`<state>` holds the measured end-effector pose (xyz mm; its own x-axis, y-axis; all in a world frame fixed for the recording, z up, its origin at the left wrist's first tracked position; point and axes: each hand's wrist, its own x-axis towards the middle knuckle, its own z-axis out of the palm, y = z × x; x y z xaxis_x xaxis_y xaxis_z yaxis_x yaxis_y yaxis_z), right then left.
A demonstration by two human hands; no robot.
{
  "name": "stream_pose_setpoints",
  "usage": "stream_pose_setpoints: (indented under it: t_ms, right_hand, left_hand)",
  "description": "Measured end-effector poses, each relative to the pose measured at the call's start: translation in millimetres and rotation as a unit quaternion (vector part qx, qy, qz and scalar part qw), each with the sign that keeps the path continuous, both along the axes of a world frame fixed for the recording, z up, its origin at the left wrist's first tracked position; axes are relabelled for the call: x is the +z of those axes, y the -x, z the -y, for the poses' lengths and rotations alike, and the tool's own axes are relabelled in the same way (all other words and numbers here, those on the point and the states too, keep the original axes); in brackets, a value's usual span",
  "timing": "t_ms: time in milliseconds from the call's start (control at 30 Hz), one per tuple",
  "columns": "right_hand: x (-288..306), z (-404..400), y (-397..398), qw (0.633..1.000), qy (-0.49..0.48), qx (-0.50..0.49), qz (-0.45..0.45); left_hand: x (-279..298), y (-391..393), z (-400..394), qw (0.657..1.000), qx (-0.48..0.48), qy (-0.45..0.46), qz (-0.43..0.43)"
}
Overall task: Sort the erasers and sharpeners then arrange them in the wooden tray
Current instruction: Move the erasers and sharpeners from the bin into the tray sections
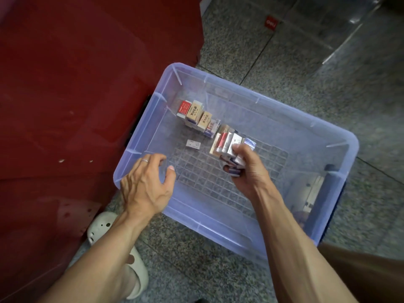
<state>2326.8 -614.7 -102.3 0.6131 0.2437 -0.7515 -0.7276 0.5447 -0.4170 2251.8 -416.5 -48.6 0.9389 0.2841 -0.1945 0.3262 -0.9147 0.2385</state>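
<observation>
A translucent blue plastic bin [341,149] stands on the floor. Inside it, near the far left, a row of boxed erasers [196,114] stands packed together, red, tan and white. One small white eraser [193,144] lies alone on the bin's gridded bottom. My right hand [247,169] is inside the bin and grips a stack of several boxed erasers [227,143]. My left hand [146,182] hovers over the bin's left rim with fingers loosely curled and nothing in it. No wooden tray is in view.
A dark red cabinet [76,95] rises to the left, touching the bin. The floor is speckled grey stone [284,51]. A foot in a cream clog [131,276] stands at the lower left. A glass case with a red label [271,23] is at the top right.
</observation>
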Motion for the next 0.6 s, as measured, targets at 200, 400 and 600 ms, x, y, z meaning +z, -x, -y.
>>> stream_pose_setpoints:
  t_ms: [200, 400, 600]
  right_hand:
    - [53.9, 13.8, 19.4, 0.996, -0.057, 0.026, 0.067]
    - [113.1, 6.0, 28.7, 0.990, -0.071, 0.055, 0.108]
    - [175.4, -6.0, 61.2, 0.981, -0.075, 0.095, 0.150]
  left_hand:
    - [9.4, -1.0, 0.6, 0.992, 0.056, 0.109, -0.007]
    - [63.6, 17.5, 10.0, 0.937, 0.193, 0.256, 0.136]
    - [116.3, 57.1, 8.4, 0.859, 0.303, 0.359, 0.206]
